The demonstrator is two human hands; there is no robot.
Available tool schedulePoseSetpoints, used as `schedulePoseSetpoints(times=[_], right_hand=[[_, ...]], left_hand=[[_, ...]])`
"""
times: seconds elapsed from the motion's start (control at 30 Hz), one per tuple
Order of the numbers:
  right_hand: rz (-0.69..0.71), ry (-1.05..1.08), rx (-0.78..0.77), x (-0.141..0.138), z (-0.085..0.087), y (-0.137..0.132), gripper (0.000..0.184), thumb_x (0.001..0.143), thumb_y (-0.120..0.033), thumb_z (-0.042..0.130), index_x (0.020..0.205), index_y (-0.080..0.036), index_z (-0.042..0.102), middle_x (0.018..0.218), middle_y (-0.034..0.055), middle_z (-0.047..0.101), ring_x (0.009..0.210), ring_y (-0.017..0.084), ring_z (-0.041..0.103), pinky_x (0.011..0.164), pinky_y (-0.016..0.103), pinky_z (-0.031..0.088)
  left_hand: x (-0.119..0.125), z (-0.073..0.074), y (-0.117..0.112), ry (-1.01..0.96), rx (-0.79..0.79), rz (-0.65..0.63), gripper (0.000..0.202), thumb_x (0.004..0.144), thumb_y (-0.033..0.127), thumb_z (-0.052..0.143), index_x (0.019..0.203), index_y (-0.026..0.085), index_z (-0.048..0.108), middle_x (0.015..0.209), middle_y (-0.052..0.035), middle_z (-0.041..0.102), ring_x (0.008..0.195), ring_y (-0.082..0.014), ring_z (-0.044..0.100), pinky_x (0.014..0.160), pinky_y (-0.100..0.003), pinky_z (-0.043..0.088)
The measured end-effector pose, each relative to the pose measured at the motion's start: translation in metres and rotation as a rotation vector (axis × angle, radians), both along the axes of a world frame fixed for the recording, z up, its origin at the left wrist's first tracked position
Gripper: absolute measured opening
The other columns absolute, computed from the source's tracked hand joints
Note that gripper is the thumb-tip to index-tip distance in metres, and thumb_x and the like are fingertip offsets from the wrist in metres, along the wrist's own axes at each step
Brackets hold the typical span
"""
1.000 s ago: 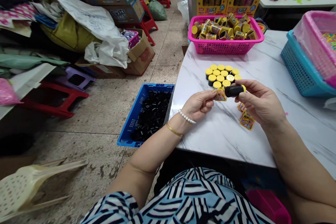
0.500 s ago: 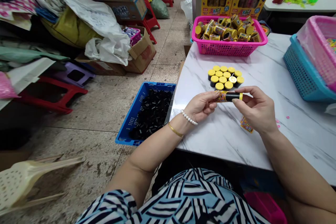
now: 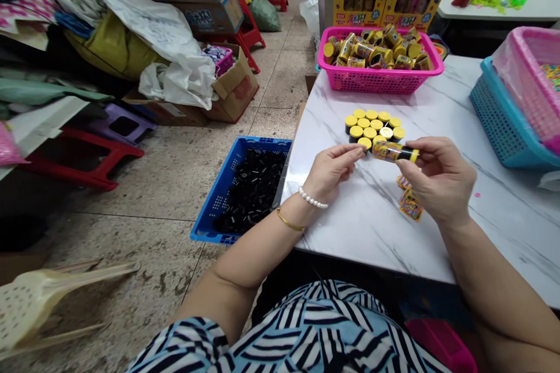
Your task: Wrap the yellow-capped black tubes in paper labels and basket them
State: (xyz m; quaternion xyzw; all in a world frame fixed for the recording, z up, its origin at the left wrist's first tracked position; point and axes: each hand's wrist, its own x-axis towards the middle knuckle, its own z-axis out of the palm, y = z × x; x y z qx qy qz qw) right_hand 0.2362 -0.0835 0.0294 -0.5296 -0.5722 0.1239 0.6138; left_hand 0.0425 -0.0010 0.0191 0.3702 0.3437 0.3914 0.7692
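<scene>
A small black bottle with a yellow cap lies sideways between the thumb and fingers of my right hand. Around its left part sits a printed yellow-orange label sleeve. My left hand is just left of the sleeve, a small gap apart, thumb and fingers pressed together; whether anything thin is between them is hidden. Behind both hands stands a tight group of upright black bottles with yellow caps. Several loose printed labels lie on the marble-patterned table, left of my right wrist.
A pink basket of labelled bottles stands at the table's far edge, before stacked yellow boxes. Blue and pink baskets stand at right. Left of the table, a blue crate holds black bottles. A cream chair is at lower left.
My right hand has moved slightly right and up with the bottle. The sleeve now covers more of it, and my left fingertips have come off the sleeve's end. More loose labels show.
</scene>
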Motion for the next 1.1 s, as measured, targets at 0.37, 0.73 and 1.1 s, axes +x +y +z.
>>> schedulePoseSetpoints(times=[0.37, 0.73, 1.1], right_hand=[[0.193, -0.379, -0.027, -0.006, -0.004, 0.002, 0.043, 0.087, -0.022, 0.081, 0.128, -0.037, 0.077, 0.114, 0.0055, 0.070, 0.102, 0.022, 0.071, 0.088, 0.040, 0.064], [0.169, -0.341, -0.015, 0.003, -0.010, 0.008, 0.031, 0.083, -0.023, 0.084, 0.113, -0.027, 0.076, 0.109, 0.0053, 0.071, 0.084, 0.018, 0.071, 0.069, 0.035, 0.064], [0.162, -0.187, -0.153, -0.001, -0.014, 0.007, 0.031, 0.081, -0.022, 0.083, 0.111, -0.028, 0.076, 0.107, 0.0036, 0.076, 0.096, 0.022, 0.076, 0.093, 0.045, 0.068]], left_hand=[[-0.001, -0.009, 0.003, 0.014, 0.321, -0.317, 0.045, 0.076, 0.037, 0.091, 0.110, 0.013, 0.073, 0.088, -0.0038, 0.073, 0.064, -0.0086, 0.063, 0.060, -0.024, 0.052], [-0.005, -0.007, 0.010, -0.002, 0.039, -0.374, 0.049, 0.076, 0.045, 0.091, 0.106, 0.014, 0.067, 0.096, -0.0074, 0.076, 0.068, -0.0123, 0.071, 0.056, -0.022, 0.050], [-0.003, -0.006, 0.007, 0.074, 0.290, -0.247, 0.041, 0.076, 0.037, 0.092, 0.106, 0.015, 0.075, 0.087, -0.0036, 0.075, 0.070, -0.0091, 0.064, 0.069, -0.024, 0.050]])
